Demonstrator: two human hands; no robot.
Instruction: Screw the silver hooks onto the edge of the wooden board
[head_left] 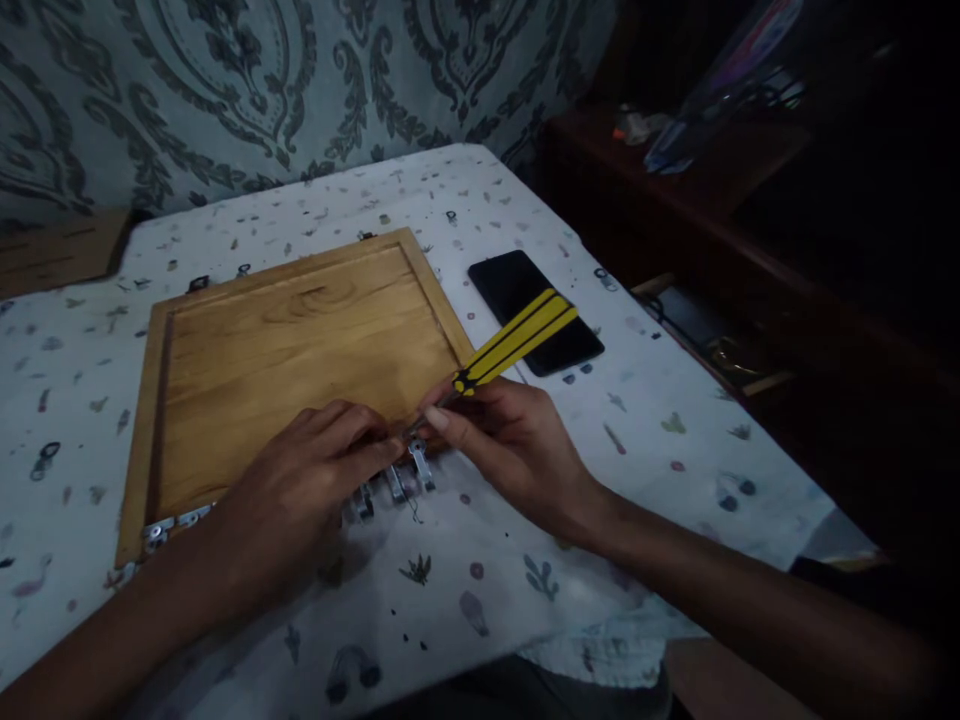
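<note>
Holding hand: my right hand point(517, 450) is closed on a screwdriver point(517, 340), with thumb and fingers pinching it low down where the handle meets the shaft.
Screwdriver: it has a yellow handle with black stripes. It slants up and away from the right hand, over the corner of a phone point(517, 285). Its tip points down towards my left fingertips and is hidden between the two hands.
Left hand: my left hand point(315, 480) lies palm down, fingers close together and curled. The tips press on the near edge of a wooden frame point(300, 350); I cannot tell whether they pinch a small part.
Wooden frame: light wood, a flat panel with a raised border, lying flat beyond both hands and reaching under the left one.
Metal brackets: small silvery metal brackets point(420, 465) stick out from the frame's near edge, just below the fingertips of both hands.
Phone: black with a dark screen, lying flat beyond the right hand, just beside the frame.
Tablecloth: the tablecloth point(675, 450) is white with small printed shapes and lies under everything.
</note>
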